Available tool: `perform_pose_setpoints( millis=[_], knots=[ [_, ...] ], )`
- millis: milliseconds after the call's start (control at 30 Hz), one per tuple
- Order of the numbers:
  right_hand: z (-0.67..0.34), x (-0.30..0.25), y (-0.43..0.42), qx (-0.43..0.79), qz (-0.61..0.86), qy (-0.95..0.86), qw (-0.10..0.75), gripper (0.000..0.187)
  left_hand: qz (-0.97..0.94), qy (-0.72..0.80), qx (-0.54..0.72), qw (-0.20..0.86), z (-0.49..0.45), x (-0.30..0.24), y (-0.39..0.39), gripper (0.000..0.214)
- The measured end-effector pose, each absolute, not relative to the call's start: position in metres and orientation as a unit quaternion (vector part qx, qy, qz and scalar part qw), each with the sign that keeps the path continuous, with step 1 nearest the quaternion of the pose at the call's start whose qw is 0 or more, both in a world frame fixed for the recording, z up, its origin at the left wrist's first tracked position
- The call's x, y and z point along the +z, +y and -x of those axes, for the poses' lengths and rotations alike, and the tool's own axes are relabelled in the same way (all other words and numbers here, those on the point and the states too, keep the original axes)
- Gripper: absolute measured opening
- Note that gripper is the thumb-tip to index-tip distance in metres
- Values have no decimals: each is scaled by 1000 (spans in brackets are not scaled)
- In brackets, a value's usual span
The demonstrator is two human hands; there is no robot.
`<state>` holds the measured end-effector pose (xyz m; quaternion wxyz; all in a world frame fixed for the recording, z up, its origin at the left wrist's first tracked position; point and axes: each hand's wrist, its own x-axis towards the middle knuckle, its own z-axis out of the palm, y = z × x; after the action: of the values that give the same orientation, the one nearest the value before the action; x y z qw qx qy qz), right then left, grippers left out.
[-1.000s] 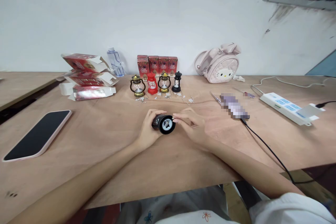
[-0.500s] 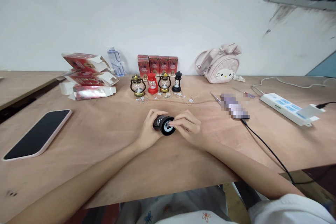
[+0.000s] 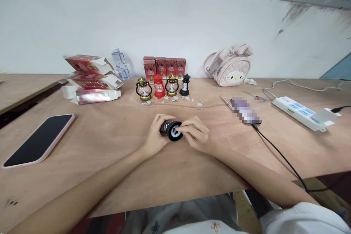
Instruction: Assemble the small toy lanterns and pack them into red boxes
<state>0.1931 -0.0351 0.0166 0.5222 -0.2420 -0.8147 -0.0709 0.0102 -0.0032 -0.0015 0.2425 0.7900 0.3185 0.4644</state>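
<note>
The left forearm (image 3: 104,178) slanted in from the lower left and the right forearm (image 3: 246,166) from the lower right, both bare. The left hand (image 3: 155,132) was curled in a grip; near it, the right hand (image 3: 196,132), loosely bunched, pointed its fingertips (image 3: 181,128) leftward (whether they pinched anything was too small to tell).

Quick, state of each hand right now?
Left hand: closed around the black lantern.
Right hand: bunched at the lantern's base; whether it grips anything small cannot be told.
</note>
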Motion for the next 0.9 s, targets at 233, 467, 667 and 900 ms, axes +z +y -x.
perform_pose_setpoints(
  millis=[233,467,667,900],
  knots=[
    [-197,14,-33,-115,224,-830,498,31,-791,318,461,245,-10,-1,-3,37],
    [-198,1,-27,-197,213,-817,498,27,-788,318,467,245,-10,-2,-3,38],
    [-205,-11,-26,-215,209,-836,460,29,-788,322,464,245,-10,-2,-3,38],
    [-203,-10,-28,-204,232,-832,460,27,-789,325,463,242,-10,-1,-4,38]
  ],
)
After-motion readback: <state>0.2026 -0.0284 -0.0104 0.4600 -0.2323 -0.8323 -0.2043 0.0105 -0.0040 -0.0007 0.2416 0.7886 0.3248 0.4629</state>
